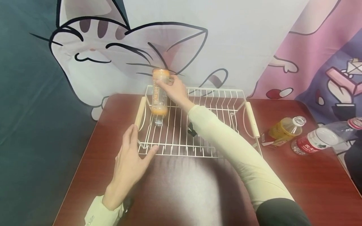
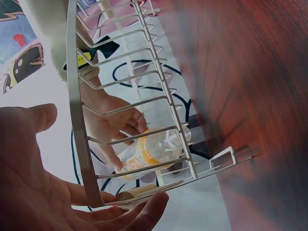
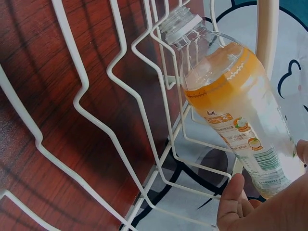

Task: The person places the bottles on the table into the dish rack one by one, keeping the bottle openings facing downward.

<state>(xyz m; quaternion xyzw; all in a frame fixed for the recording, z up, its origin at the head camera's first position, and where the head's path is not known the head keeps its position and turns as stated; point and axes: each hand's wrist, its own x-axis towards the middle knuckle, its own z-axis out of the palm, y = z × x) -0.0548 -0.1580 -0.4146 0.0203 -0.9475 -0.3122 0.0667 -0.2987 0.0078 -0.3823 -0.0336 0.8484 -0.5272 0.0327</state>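
My right hand (image 1: 176,89) grips a clear plastic bottle (image 1: 159,94) with an orange-and-white label. Held neck down, the bottle is at the left end of a white wire dish rack (image 1: 195,156). In the right wrist view, its clear neck (image 3: 180,26) is among the rack's wires, and my fingers (image 3: 231,197) are around its base end. My left hand (image 1: 128,163) is at the rack's front left corner, fingertips against the wooden handle (image 1: 140,113). In the left wrist view its thumb (image 2: 45,117) stands apart from the rack, with the fingers beside the handle.
Right of the rack on the red-brown table (image 1: 305,182) are a bottle with yellow drink (image 1: 282,131) and a clear bottle with a red label (image 1: 314,141). The rack's other wooden handle (image 1: 251,119) is on its right end. A cat-printed curtain (image 1: 240,47) hangs behind.
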